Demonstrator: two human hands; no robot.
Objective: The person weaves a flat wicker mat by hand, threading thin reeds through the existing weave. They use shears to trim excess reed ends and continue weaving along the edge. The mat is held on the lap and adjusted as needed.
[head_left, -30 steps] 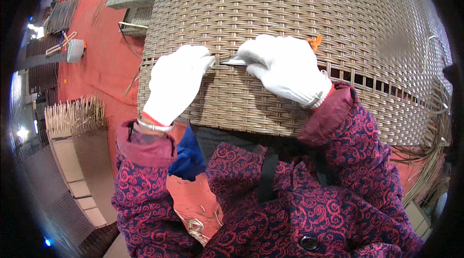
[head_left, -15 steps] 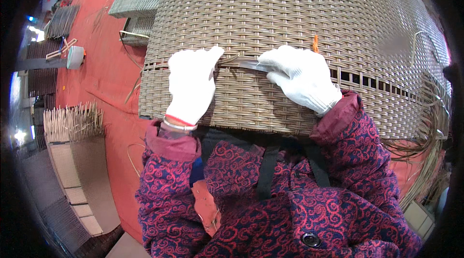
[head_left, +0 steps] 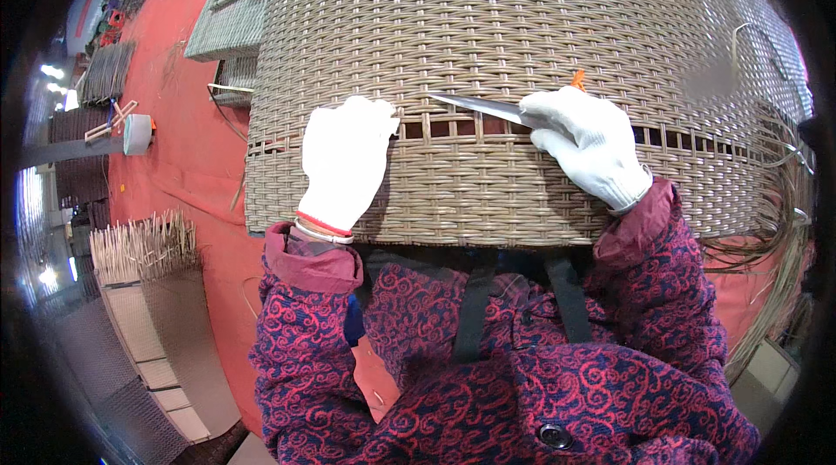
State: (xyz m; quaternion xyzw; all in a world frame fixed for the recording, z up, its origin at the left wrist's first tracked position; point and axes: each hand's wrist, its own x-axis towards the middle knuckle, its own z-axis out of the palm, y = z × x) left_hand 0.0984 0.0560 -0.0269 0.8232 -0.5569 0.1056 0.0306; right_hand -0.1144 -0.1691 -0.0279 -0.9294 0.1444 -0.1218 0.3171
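Observation:
A large brown woven wicker panel (head_left: 418, 38) spreads out before me, with a row of open slots (head_left: 488, 127) running across it. My right hand (head_left: 596, 147), in a white knit glove, is closed around a tapering metal blade like a knife (head_left: 479, 104). Its handle is hidden in the glove. The blade's tip points left, over the weave just above the slots. My left hand (head_left: 348, 160), also gloved in white, rests on the panel at the left end of the open slots. Its fingers are bent together; glare hides what they pinch.
An orange tuft (head_left: 579, 78) shows just beyond my right hand. Loose strands (head_left: 775, 230) hang at the panel's right edge. Left, on the red floor covering (head_left: 165, 151), stand grey woven pieces (head_left: 228, 25), a bundle of cut strands (head_left: 144, 243) and a round pale roll (head_left: 138, 134).
My right hand has moved right with the blade, whose tip has lifted out of the weave by my left hand. More of the dark slots between my hands now shows.

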